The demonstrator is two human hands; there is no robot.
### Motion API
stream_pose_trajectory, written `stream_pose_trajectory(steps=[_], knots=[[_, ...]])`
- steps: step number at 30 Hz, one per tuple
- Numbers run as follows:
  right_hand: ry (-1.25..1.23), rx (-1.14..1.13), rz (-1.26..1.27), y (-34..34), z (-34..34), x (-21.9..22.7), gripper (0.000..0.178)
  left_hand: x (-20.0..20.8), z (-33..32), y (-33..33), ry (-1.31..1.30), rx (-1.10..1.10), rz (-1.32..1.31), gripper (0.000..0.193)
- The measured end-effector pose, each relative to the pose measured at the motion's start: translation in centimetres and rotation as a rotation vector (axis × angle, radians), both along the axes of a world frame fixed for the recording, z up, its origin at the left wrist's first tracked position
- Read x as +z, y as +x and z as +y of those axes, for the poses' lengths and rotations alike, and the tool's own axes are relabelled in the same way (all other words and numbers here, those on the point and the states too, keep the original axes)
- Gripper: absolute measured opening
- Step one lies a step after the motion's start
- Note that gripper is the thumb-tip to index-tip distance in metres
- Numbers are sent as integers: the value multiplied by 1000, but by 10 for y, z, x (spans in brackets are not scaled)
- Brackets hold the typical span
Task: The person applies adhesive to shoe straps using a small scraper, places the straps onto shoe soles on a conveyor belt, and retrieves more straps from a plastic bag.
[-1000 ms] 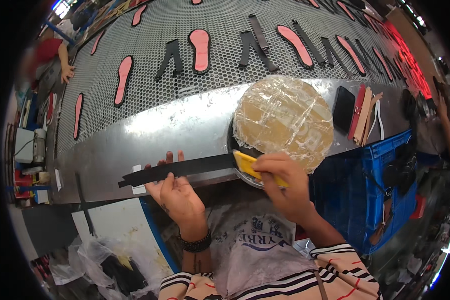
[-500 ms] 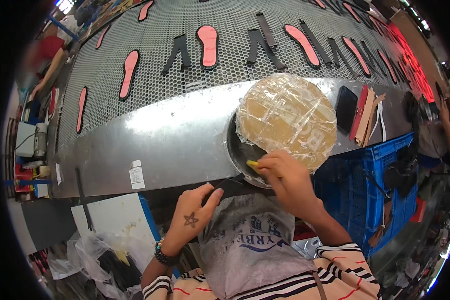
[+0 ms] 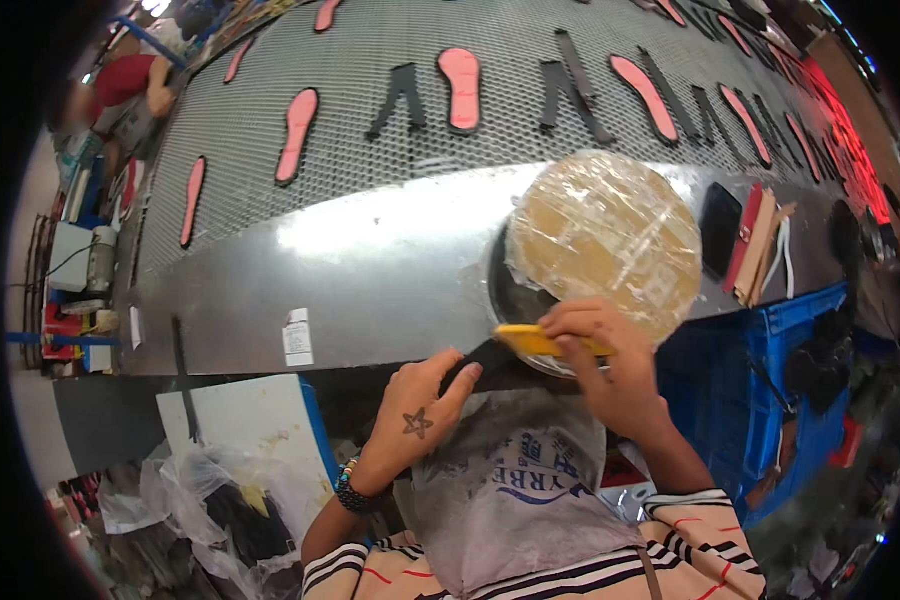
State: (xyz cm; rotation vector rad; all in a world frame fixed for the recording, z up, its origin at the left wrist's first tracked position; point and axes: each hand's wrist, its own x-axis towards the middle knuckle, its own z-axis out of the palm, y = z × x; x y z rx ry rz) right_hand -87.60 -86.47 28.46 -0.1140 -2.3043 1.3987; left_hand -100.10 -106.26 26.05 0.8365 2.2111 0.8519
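Note:
My left hand (image 3: 417, 412) is pinched on one end of a black strip (image 3: 487, 354) at the table's front edge. In my right hand (image 3: 610, 365) is a yellow-handled brush (image 3: 530, 339), its end over the strip's far end; its bristles cannot be made out. Right behind stands a round metal pot (image 3: 500, 285), dark inside. Covering most of its mouth is a round cardboard lid (image 3: 610, 240) wrapped in clear tape, leaving a gap at the left.
On the mesh conveyor (image 3: 240, 150) lie several pink insoles (image 3: 461, 90) and black strips (image 3: 400, 100). A phone (image 3: 720, 230) and a bundle of strips (image 3: 757, 245) rest right of the pot, above a blue crate (image 3: 750, 390). At far left is another person (image 3: 130, 85).
My right hand has drawn the brush out from the pot's opening to the strip. The black strip now shows between my hands. The whole view has shifted, and the insoles sit farther right.

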Motion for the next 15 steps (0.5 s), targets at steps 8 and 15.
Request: stream_pose_trajectory(steps=[8,15], knots=[[-44,-249,-62,24,-3,-6,12,11,3,-151,373,385,-357,21],[-127,-408,-11,21,-19,-3,7,-14,37,-360,674,533,-171,61]])
